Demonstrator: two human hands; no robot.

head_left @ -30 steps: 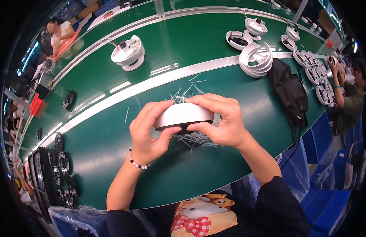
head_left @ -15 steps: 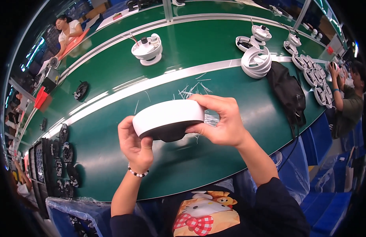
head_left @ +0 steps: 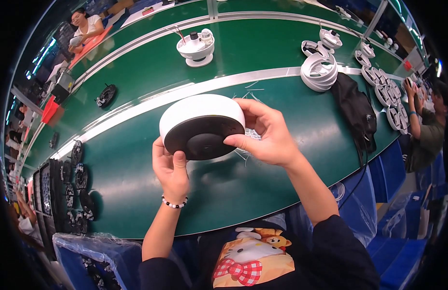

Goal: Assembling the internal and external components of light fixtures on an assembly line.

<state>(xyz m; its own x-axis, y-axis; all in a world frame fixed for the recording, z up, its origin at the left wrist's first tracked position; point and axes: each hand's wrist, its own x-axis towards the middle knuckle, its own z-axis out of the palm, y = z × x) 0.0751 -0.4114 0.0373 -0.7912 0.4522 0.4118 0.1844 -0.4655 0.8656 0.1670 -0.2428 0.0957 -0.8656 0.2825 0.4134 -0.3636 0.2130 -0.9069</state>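
Observation:
Between my two hands I hold a round white housing (head_left: pixel 201 107) with a black face that has a raised round middle, tilted toward me above the green bench. My left hand (head_left: pixel 172 169) grips its lower left edge, thumb on the black face and fingers behind. At the right edge, my right hand (head_left: pixel 263 133) clasps it with the thumb on the black face and fingers round the white side. Behind and below the housing, thin white strips (head_left: pixel 252 134) lie scattered on the bench, partly hidden by it and my right hand.
Black round parts (head_left: pixel 81 176) stand beside a black tray (head_left: pixel 44 188) at the left. A white bowl-shaped unit (head_left: pixel 196 48) stands on the far belt. White rings (head_left: pixel 319 71), a black bag (head_left: pixel 353 108) and rows of white housings (head_left: pixel 386 94) are at the right, near another person (head_left: pixel 429 125).
Both hands have raised the housing slightly and tipped it, so more of its black face now shows. The wider view has shifted a little.

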